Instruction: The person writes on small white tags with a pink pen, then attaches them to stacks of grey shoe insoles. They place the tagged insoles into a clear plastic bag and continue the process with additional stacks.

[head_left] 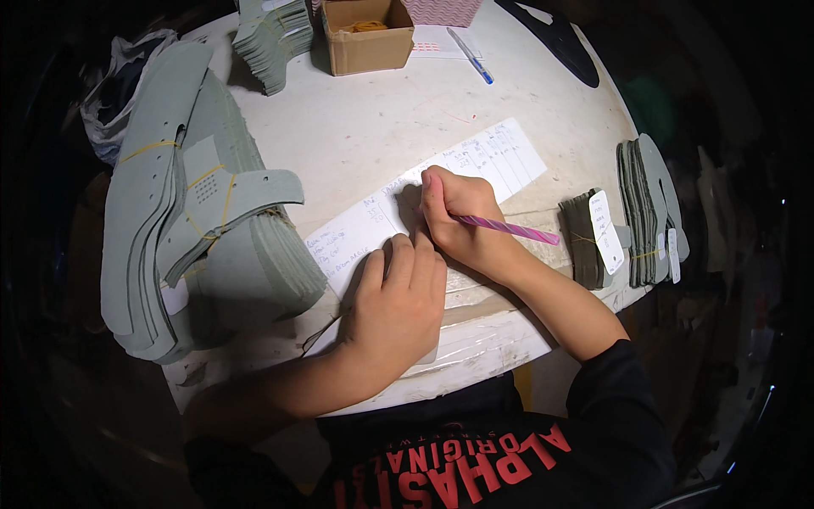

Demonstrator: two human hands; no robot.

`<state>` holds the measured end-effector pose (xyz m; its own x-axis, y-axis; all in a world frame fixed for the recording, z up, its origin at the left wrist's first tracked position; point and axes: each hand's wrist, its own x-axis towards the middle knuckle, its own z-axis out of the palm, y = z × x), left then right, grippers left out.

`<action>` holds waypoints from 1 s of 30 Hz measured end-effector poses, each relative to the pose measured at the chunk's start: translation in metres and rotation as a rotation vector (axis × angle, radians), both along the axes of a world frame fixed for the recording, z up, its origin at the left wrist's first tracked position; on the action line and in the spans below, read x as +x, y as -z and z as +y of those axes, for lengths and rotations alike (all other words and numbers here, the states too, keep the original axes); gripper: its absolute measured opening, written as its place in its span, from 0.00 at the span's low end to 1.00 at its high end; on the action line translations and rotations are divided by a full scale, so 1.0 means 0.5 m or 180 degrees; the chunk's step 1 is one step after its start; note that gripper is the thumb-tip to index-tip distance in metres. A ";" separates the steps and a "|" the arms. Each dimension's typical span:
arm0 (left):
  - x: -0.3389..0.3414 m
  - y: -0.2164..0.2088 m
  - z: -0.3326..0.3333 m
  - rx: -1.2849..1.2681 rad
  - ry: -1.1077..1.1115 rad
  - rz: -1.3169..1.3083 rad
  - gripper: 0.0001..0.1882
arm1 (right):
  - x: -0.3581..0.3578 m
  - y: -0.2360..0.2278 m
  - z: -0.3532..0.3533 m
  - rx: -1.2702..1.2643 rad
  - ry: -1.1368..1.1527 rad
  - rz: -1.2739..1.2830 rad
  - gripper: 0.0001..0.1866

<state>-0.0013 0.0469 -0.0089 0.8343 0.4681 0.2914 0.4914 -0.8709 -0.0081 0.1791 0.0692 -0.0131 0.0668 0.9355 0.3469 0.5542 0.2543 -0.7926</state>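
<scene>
A long white paper sheet [519, 155] with handwriting lies slantwise across the middle of the table. My right hand [462, 212] grips a pink-and-purple striped pen [517, 229] over the sheet; its tip is hidden behind my fingers. Beside it, my left hand [398, 305] lies flat on the sheet's near edge, fingers stretched out and holding nothing. To the left are large bundles of grey-green cut pieces [254, 254], tied with yellow rubber bands. One narrow strap-shaped piece [246, 199] with punched holes lies banded on top of them.
Smaller banded stacks of grey-green pieces [653, 204] with white tags stand at the right edge. At the back are another stack [275, 42], a cardboard box [369, 51] holding rubber bands, a blue pen [475, 64] and a black flat piece [560, 42]. A plastic bag [106, 119] sits far left.
</scene>
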 end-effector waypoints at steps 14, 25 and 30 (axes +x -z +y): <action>0.000 0.002 0.003 0.0059 0.0010 -0.0031 0.21 | -0.002 -0.006 0.001 -0.0010 0.0203 -0.0027 0.16; 0.000 0.002 0.003 0.0056 0.0022 -0.0064 0.22 | 0.000 -0.002 0.002 0.0070 0.0196 -0.0019 0.15; 0.001 0.001 0.003 0.0051 0.0009 -0.0062 0.21 | 0.000 -0.005 0.000 -0.0040 0.0278 0.0048 0.15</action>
